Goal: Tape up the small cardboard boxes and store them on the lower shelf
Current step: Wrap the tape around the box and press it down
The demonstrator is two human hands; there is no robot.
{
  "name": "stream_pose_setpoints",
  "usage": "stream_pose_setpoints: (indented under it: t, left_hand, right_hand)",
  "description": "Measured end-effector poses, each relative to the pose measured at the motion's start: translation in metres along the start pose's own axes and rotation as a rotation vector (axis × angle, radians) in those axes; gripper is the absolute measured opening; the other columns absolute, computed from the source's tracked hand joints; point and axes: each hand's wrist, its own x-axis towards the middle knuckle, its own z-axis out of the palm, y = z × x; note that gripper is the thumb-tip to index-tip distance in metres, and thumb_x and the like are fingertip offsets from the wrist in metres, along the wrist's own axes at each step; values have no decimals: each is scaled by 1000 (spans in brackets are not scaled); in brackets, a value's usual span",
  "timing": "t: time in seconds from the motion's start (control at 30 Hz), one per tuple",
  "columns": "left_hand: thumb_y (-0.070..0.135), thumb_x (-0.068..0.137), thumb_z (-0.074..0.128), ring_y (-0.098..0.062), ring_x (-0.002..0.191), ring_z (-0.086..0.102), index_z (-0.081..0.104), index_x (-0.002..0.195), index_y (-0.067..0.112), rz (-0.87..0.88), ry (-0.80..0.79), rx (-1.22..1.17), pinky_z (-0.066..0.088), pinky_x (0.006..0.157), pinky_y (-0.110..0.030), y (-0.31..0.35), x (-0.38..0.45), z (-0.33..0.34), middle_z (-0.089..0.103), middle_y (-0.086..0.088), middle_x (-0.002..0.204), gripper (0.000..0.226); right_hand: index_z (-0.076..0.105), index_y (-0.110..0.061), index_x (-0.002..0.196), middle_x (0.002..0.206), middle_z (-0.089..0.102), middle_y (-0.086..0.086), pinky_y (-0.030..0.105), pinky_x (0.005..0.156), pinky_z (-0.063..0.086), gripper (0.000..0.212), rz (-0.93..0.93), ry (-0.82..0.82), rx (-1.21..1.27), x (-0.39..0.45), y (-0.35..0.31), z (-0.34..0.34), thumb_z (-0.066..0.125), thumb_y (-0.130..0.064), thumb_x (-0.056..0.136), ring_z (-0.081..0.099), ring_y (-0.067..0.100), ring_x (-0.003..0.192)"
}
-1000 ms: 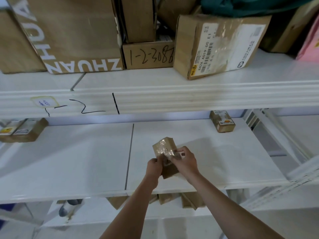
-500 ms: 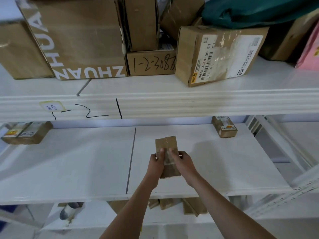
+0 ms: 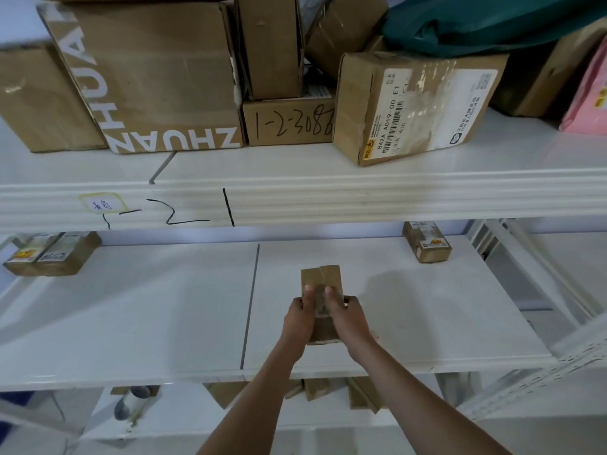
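Head view shows both hands gripping one small box [image 3: 322, 280] over the middle shelf [image 3: 164, 323]: the left hand [image 3: 299, 318] holds its left side and the right hand [image 3: 348, 318] its right side, thumbs pressed on the top face beside the centre seam. Another small box [image 3: 427, 242] sits at the back right of that shelf, well apart, and two more boxes [image 3: 52, 254] lie at the far left. Big cartons [image 3: 157, 77] crowd the shelf above
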Motion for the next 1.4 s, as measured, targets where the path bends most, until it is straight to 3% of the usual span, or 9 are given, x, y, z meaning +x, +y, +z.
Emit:
stream_pose_setpoints:
  t: [0.1, 0.17, 0.43, 0.53, 0.63, 0.77, 1.07, 1.27, 1.4]
  left_hand:
    - [56, 101, 44, -27, 126, 50, 42, 145, 19, 106, 121, 179, 48, 99, -39, 4, 0, -1, 46, -10, 139, 58]
    - [45, 103, 48, -20, 116, 54, 50, 139, 22, 206, 135, 215, 50, 90, -31, 7, -2, 1, 53, -8, 135, 43]
    - [34, 83, 82, -15, 83, 76, 43, 131, 24, 70, -75, -187, 59, 61, -26, 5, 0, -14, 69, -5, 113, 62]
    - [24, 91, 73, -31, 93, 75, 51, 133, 17, -44, -210, -324, 62, 76, -46, -1, 2, -25, 75, -15, 109, 47]
    - [26, 91, 64, -35, 96, 74, 60, 128, 15, -32, -280, -345, 61, 77, -47, -3, -1, -22, 76, -14, 107, 39]
    - [53, 92, 63, -21, 84, 77, 67, 112, 21, 40, -133, -170, 62, 68, -35, -5, -4, -9, 78, -3, 93, 38]
    - [50, 95, 62, -18, 79, 77, 70, 111, 17, 67, -70, -235, 57, 57, -24, -12, -1, -7, 79, -1, 89, 38]
    - [43, 92, 70, -20, 103, 65, 49, 136, 30, 132, 58, 62, 59, 85, -37, -14, 7, -13, 58, -6, 122, 51]
    - [43, 95, 61, 0, 89, 65, 68, 117, 33, 210, -3, 137, 49, 62, -10, -4, 2, -9, 70, 4, 115, 25]
  right_hand:
    - [37, -19, 116, 106, 63, -2, 21, 54, 34, 53, 33, 120, -60, 1, 1, -4, 59, -61, 92, 57, 9, 76]
    - [32, -20, 116, 107, 62, 1, 24, 56, 40, 50, 9, 147, -51, 2, 1, -8, 63, -53, 93, 59, 13, 78]
    - [62, -15, 102, 105, 70, 3, 30, 68, 58, 30, -193, 206, 65, -2, -3, -14, 47, -41, 104, 72, 20, 91]
    - [52, -19, 129, 123, 61, 2, 36, 80, 60, 40, -81, 28, 59, 0, -4, -21, 52, -48, 101, 70, 21, 103]
    - [59, -17, 125, 104, 74, -4, 21, 61, 57, 48, -47, -141, 46, -5, -1, -17, 50, -57, 100, 75, 8, 80]
    - [58, -20, 125, 104, 73, -7, 18, 59, 54, 49, -52, -117, 57, -7, 3, -14, 57, -59, 95, 74, 7, 83]
    - [63, -21, 118, 99, 75, -6, 25, 63, 60, 45, -40, -82, 117, -4, 4, -8, 71, -54, 88, 76, 8, 76]
    - [40, -17, 118, 102, 68, 1, 41, 77, 62, 62, 124, 45, 113, 0, 5, -12, 79, -46, 80, 74, 22, 83]
    - [34, -21, 118, 103, 63, -3, 40, 78, 60, 61, 51, 149, 23, 1, 3, -10, 75, -51, 84, 69, 20, 87]
